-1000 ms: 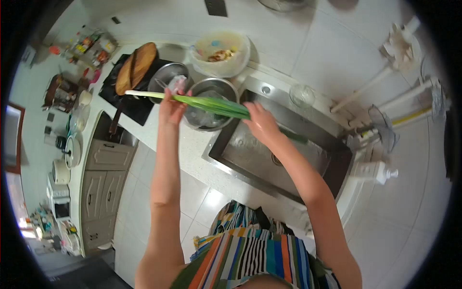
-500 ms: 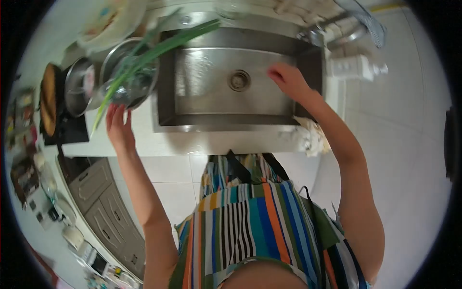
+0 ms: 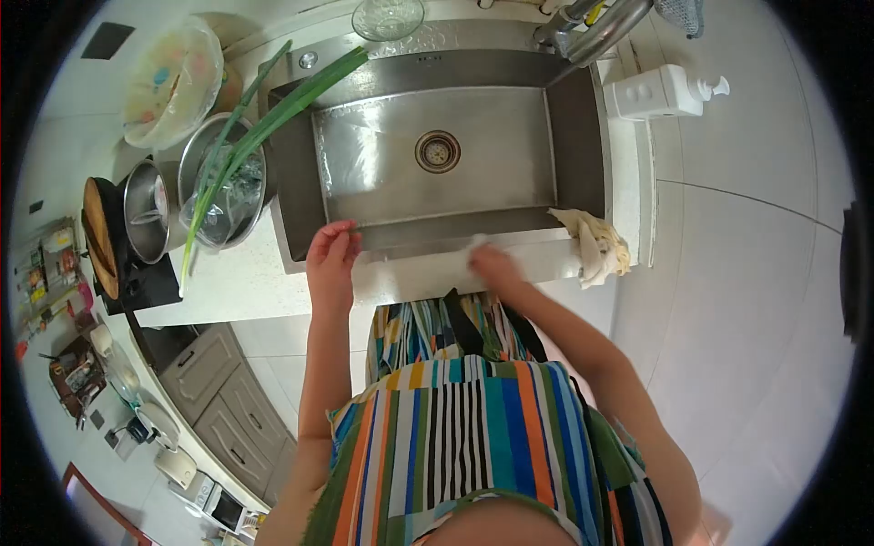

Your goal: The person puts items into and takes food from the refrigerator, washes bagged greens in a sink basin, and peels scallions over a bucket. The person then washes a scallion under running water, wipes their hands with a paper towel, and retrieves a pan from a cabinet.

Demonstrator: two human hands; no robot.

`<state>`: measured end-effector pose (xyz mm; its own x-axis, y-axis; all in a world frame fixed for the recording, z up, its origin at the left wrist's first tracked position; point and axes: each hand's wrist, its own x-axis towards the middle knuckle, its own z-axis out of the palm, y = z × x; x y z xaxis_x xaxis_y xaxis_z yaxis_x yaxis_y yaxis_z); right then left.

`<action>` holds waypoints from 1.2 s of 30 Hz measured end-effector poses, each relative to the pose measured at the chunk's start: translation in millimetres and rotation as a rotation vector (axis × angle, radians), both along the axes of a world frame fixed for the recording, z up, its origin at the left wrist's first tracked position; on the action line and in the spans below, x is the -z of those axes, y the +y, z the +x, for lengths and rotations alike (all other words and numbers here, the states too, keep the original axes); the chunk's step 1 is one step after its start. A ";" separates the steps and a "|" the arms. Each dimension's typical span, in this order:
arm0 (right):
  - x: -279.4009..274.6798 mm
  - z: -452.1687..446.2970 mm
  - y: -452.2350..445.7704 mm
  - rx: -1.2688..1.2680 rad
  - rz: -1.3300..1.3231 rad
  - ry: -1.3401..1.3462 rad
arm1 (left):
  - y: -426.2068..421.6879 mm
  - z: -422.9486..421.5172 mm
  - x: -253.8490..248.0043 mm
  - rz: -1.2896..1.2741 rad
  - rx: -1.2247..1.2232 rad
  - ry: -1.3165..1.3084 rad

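My left hand [image 3: 334, 259] is over the sink's front edge at its left end. Its fingers are pinched together, with a tiny green bit at the tips that is too small to name. Over the counter's front edge, my right hand [image 3: 496, 269] is curled closed and blurred. A small pale patch shows at its fingertips, and I cannot make out what it is. Long green scallions [image 3: 259, 127] lie across a metal bowl [image 3: 264, 187] left of the sink. Inside that bowl is a clear plastic bag [image 3: 218, 214]. The steel sink [image 3: 492, 136] has a round drain.
A second metal bowl [image 3: 146, 218] and a wooden board [image 3: 98, 237] stand further left. Behind them is a plastic-lined bin [image 3: 173, 86]. A glass bowl [image 3: 387, 18] sits behind the sink, a faucet [image 3: 601, 36] and white pump bottle [image 3: 660, 93] at right, a cloth [image 3: 596, 247] at the front right.
My left hand has moved right, from beside the metal bowl to the sink's front edge. My right hand has come from over the sink toward me and left. The view has shifted slightly.
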<state>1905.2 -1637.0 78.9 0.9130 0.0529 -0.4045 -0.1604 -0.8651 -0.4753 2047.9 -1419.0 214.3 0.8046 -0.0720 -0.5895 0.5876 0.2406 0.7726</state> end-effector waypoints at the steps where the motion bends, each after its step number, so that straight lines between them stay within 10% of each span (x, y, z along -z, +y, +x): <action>1: -13.7 24.3 31.5 -0.097 0.146 0.043 | -1.7 -3.2 -2.2 0.026 -0.012 0.022; 3: 0.9 46.5 84.9 -0.175 0.569 -0.390 | 1.0 -12.6 0.6 0.076 -0.023 0.044; 10: -50.2 88.4 108.9 0.173 1.058 0.090 | 15.5 -46.5 55.4 0.950 0.677 -0.670; 13: -34.4 25.9 25.7 -0.122 0.236 -0.368 | 21.6 -64.9 80.3 1.110 0.930 -0.816; 16: -21.9 -39.9 -92.5 0.069 -0.344 -0.214 | 40.1 -73.7 102.6 1.094 1.015 -0.856; 18: -40.6 -64.7 -159.8 0.047 -0.471 -0.415 | 52.6 -68.4 106.9 1.025 0.968 -0.849; 19: -56.2 -57.4 -176.1 0.439 -0.113 -0.248 | 56.6 -67.3 108.0 0.953 0.929 -0.836; 20: -69.7 -47.2 -189.9 0.507 -0.332 0.000 | 58.2 -66.7 110.6 0.895 0.798 -0.673; 23: -48.5 -40.2 -229.4 0.841 -0.352 -0.435 | 61.2 -59.1 95.8 1.153 0.571 -0.682; 27: -75.9 -29.4 -212.1 0.531 -0.787 -0.496 | 60.5 -51.4 96.9 1.074 0.258 -0.554; 32: -97.4 -24.3 -206.3 0.779 -0.192 0.190 | 52.6 -36.8 114.1 1.137 0.505 -0.746; 36: -107.5 83.4 -169.2 0.815 0.306 -0.397 | 44.5 -27.1 123.0 1.254 0.611 -0.756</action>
